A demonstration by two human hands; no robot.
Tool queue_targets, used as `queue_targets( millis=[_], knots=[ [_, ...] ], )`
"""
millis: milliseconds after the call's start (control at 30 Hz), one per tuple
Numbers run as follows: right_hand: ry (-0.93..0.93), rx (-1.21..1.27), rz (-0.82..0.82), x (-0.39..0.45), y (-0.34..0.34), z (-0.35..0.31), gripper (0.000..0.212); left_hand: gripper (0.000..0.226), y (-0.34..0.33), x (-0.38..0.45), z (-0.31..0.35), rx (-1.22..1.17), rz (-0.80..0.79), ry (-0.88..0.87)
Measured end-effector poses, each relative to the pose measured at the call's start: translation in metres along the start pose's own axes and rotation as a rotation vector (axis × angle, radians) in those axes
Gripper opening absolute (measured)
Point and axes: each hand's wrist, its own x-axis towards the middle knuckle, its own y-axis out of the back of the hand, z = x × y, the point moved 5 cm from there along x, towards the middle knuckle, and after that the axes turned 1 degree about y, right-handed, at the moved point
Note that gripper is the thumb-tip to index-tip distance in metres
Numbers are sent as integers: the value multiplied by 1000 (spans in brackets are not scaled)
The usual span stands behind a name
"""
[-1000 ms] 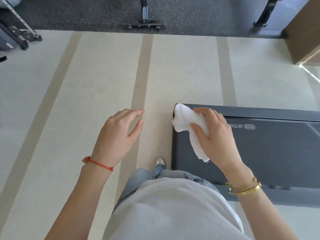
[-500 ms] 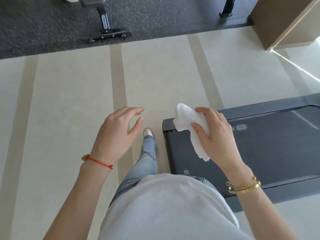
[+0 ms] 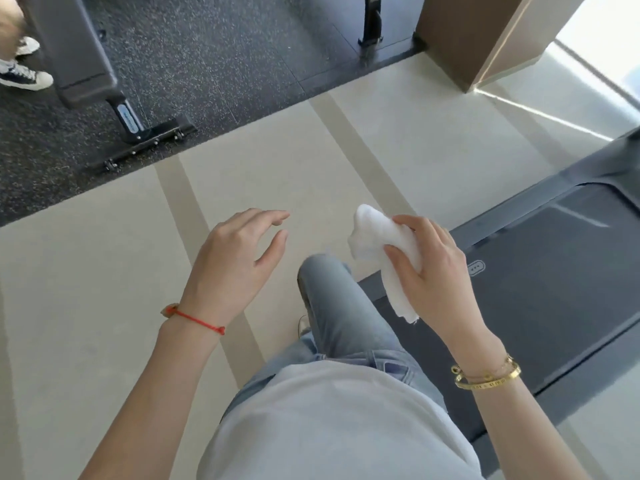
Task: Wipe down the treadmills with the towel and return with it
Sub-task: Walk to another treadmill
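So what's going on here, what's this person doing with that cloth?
A person is walking across a gym floor with a white towel bunched in the right hand. The left hand is held out in front, fingers relaxed, holding nothing. A flat dark treadmill lies on the pale floor to their right, and the towel is held up in the air rather than pressed on it. Ahead is a speckled dark mat with a bench base on it.
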Motion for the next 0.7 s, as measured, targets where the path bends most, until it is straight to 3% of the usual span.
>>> queue_targets(
  millis=[333,700],
  knots=[
    [-168,-36,143,95,7,25,29,26,-22,160,1,-22,-124,-219],
    [-312,-83,326,249,55,98,32,27,-101,375,52,-77,-251,-419]
  ],
)
